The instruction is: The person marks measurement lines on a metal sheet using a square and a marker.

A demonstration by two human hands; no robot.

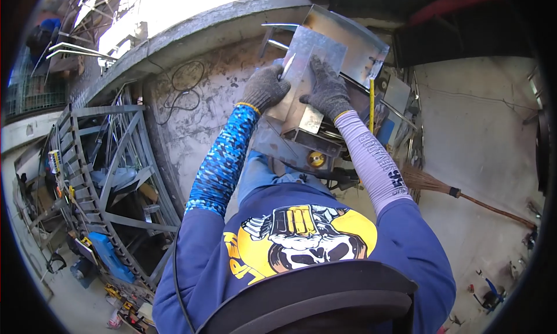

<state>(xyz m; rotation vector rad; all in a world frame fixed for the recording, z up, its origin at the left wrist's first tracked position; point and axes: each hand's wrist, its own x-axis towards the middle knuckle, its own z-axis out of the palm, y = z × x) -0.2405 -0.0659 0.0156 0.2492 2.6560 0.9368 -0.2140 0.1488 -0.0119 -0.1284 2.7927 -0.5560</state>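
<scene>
Lying on top of a low work surface, straight ahead of the wearer, a grey metal sheet [306, 44] is pressed from above by the right hand [328, 91], which is covered by a dark knitted glove. The palm is turned down and the fingers are extended over the metal, with the thumb held apart from them; nothing is seen to be gripped by it. At the sheet's left edge, a slim pointed tool [288, 66] is grasped in the left hand [266, 88], gloved alike, with its fingers curled and the tip directed up and away; whether the metal is touched by that tip cannot be told. The sheet is partly backed by a larger brownish metal panel [349, 33], set beyond it. To the right, a yellow strip [372, 105] is seen near the right wrist, and nearer the body a round yellow disc [316, 159] is placed below the sheet. The left forearm is covered by a blue patterned sleeve [223, 160], the right by a pale one. Farther out, a looped cable [188, 90] is strewn on the stained floor, metal lengths are held in a rack [107, 197] at the left, and a broom [432, 183] is laid at the right.
</scene>
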